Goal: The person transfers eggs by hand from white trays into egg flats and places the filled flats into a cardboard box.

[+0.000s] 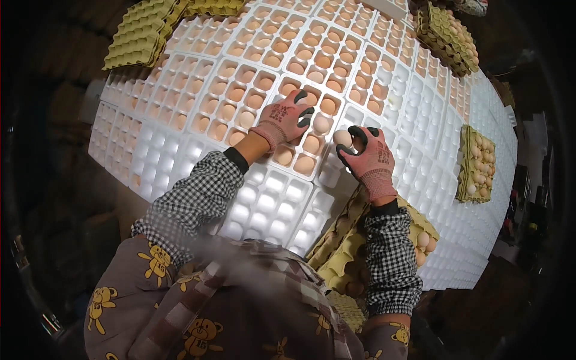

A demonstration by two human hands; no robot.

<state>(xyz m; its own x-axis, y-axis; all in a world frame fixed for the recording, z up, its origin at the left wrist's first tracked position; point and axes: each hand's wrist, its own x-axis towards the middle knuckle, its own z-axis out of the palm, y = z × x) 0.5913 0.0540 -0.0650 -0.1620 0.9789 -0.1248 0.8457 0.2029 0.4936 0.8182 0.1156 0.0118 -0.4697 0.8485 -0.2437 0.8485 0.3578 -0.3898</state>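
My right hand (371, 157), in a pink knit glove with dark grey fingertips, grips a pale egg (342, 138) between thumb and fingers. It is above the right edge of a white foam tray (292, 167) whose cells hold brown eggs. My left hand (284, 122), gloved alike, is over the same tray, its bent fingers spread among the eggs. Close to its fingertips sit an egg (327, 106) and a paler egg (321, 124). The palm side of my left hand is hidden.
Joined white foam trays spread across the surface, many filled with eggs. Unfilled cells (267, 201) lie nearest me. Yellowish pulp cartons (342, 243) with eggs stand by my right forearm. Another egg carton (478, 165) lies at right; stacked cartons (141, 33) stand far left, more (445, 37) far right.
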